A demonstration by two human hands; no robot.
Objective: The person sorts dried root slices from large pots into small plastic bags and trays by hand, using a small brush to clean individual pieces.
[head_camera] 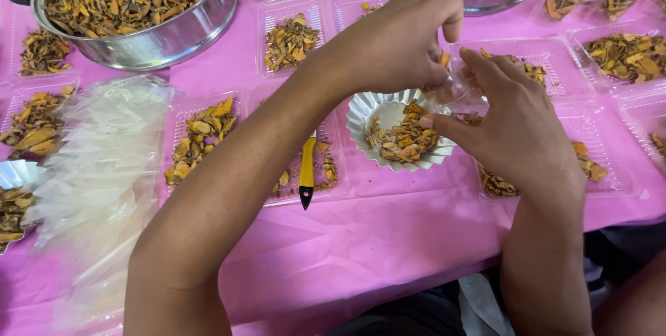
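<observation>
My left hand [392, 45] and my right hand [517, 128] meet above a fluted silver foil cup [362, 122] that holds dried orange-brown slices [402, 138]. Between the fingers of both hands is a small clear plastic bag [451, 90], pinched at its top by the left hand and held at its side by the right. The bag hangs just over the cup's far right rim. What is inside the bag is hard to make out.
Clear plastic trays [288, 41] with the same dried slices cover the pink tablecloth [388, 239]. Two steel pots [139, 10] full of slices stand at the back. A stack of clear bags [104, 176] lies left; a yellow-handled tool [306, 173] lies by my forearm.
</observation>
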